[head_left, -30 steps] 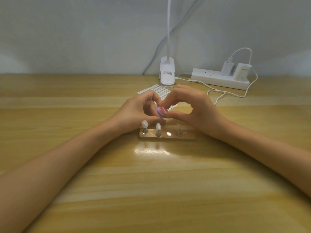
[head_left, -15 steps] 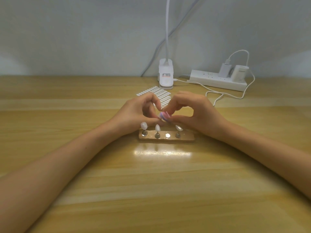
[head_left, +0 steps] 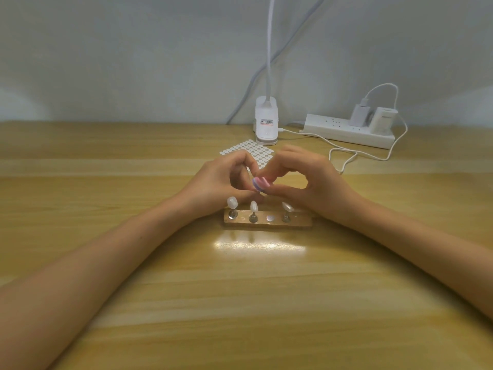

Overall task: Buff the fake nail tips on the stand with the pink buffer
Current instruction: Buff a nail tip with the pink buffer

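Note:
A wooden stand (head_left: 298, 223) lies mid-table with three white nail tips on metal pegs: one at the left (head_left: 232, 202), one beside it (head_left: 253, 206) and one further right (head_left: 287, 206). A bare metal disc (head_left: 270, 218) sits between the last two. Just behind the stand, my right hand (head_left: 317, 188) pinches the pink buffer (head_left: 262, 184) between thumb and fingers. My left hand (head_left: 216, 182) has its thumb and forefinger curled against the buffer's left end, pinching something small that is mostly hidden, apparently a nail tip.
A sheet of white oval stickers (head_left: 250, 150) lies behind my hands. A white clip lamp base (head_left: 266, 124) stands at the back. A white power strip (head_left: 346, 130) with two chargers and a looping cable (head_left: 346, 158) is at the back right.
The buffer dipped slightly toward the stand and came back up, a small rubbing stroke. Both hands stayed pressed together behind the stand. The view shifted a little.

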